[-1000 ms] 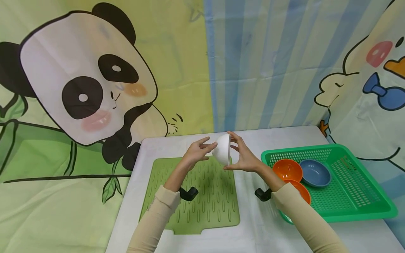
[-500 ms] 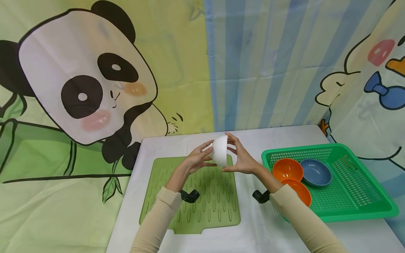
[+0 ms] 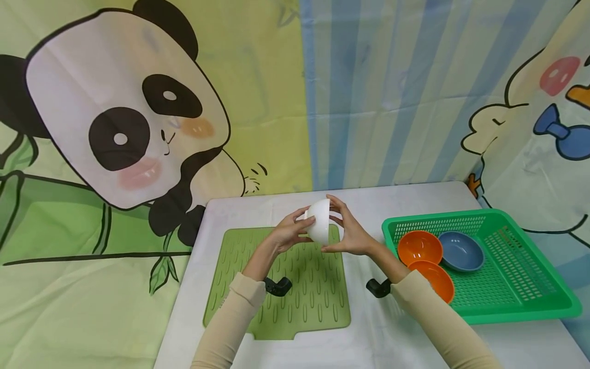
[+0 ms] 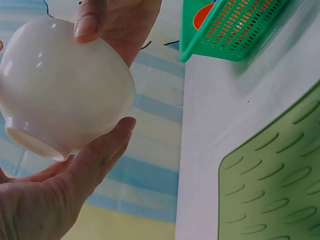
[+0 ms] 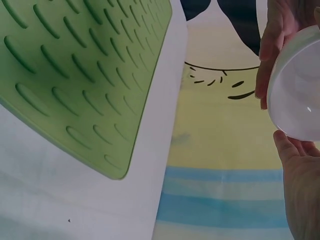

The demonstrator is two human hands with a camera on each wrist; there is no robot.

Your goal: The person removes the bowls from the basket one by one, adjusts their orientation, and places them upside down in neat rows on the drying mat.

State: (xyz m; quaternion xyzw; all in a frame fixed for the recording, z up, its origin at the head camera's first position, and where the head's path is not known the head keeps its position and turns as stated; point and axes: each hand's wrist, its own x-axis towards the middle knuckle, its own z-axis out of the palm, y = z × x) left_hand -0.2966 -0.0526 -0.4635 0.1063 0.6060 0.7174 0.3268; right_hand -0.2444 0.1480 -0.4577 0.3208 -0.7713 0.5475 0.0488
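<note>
A white bowl (image 3: 319, 221) is held in the air above the green ridged mat (image 3: 304, 302), tipped on its side with its opening facing right. My left hand (image 3: 290, 233) grips it around the foot side, the thumb lying on the outer wall in the left wrist view. On the rim side, my right hand (image 3: 352, 230) holds the bowl between thumb and fingers. The glossy outside and foot ring of the bowl (image 4: 65, 85) fill much of the left wrist view, while the right wrist view shows part of its inside.
To the right stands a green basket (image 3: 530, 256) holding two orange bowls (image 3: 419, 247) and a blue bowl (image 3: 461, 251). A white cloth covers the table (image 3: 369, 333). Behind it hangs a printed curtain (image 3: 267, 102) with a panda.
The bowl and both hands have shifted slightly left and down. My left hand has closed in from loose fingers near the bowl to a grip on it.
</note>
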